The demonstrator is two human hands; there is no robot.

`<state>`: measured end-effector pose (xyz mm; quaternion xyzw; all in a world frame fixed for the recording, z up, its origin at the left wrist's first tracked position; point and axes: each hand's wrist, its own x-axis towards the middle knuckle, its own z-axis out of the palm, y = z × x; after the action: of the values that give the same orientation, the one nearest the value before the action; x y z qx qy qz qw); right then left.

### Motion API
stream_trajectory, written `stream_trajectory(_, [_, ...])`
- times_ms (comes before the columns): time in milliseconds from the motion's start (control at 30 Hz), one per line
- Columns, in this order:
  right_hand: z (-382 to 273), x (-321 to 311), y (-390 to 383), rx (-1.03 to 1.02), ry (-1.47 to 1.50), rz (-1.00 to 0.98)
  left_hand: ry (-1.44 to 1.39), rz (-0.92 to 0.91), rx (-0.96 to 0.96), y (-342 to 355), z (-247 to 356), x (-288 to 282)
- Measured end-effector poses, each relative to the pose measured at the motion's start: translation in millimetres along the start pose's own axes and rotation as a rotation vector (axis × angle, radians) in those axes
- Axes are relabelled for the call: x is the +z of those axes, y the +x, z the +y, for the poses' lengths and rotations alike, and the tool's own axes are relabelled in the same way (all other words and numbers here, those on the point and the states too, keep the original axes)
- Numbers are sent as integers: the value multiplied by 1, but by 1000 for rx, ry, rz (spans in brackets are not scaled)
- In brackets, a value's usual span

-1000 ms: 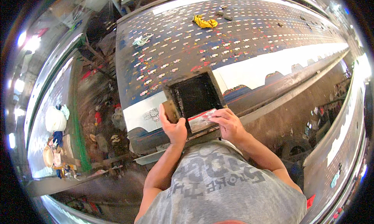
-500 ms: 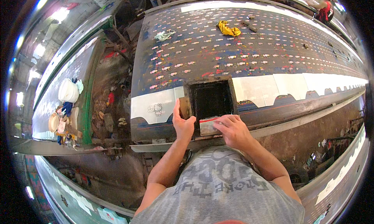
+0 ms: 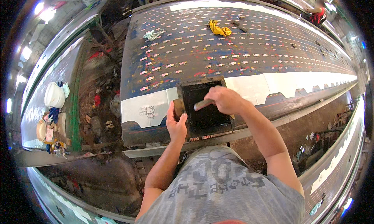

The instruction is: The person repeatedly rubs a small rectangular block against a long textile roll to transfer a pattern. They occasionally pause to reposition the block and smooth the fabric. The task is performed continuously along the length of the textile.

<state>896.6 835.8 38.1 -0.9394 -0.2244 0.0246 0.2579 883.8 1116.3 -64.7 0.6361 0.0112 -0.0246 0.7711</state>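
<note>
A square printing screen (image 3: 213, 118) with a dark mesh and a dark frame lies on the near edge of the long table. My left hand (image 3: 177, 126) grips the brownish left side of its frame, thumb toward me and fingers along the outside. Over the middle of the mesh, my right hand (image 3: 224, 100) is closed on a squeegee (image 3: 203, 104), held at a tilt; my fingers partly hide it. Just left of the screen is a white fabric piece (image 3: 132, 112) with a dark outline print of a cartoon cat figure.
More white pieces (image 3: 249, 86) run rightward along the table (image 3: 134, 64), its surface covered with small coloured prints. A yellow cloth (image 3: 219, 28) and a pale rag (image 3: 154, 34) lie farther back. A white bucket (image 3: 54, 94) stands on the left table. Another person (image 3: 318, 15) is at far right.
My right hand has carried the squeegee from the screen's near edge up to the middle of the mesh, turning it. My left hand keeps hold of the frame. The whole view has shifted slightly.
</note>
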Motion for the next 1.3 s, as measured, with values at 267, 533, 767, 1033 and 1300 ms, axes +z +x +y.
stream_trajectory(267, [15, 24, 30, 93, -76, 259, 71, -40, -27, 2, 3, -3])
stream_trajectory(533, [-2, 27, 22, 127, -117, 235, 77, -62, 14, 4, 0, -4])
stream_trajectory(767, [-52, 40, -38, 88, -155, 102, 56, -61, 14, 1, 0, -4])
stream_trajectory(1033, [-75, 57, -85, 45, -95, 201, 333, 8, 96, -3, 5, 6])
stream_trajectory(1300, [-43, 43, -125, 20, 80, 477, 250, 37, 191, -21, 20, 46])
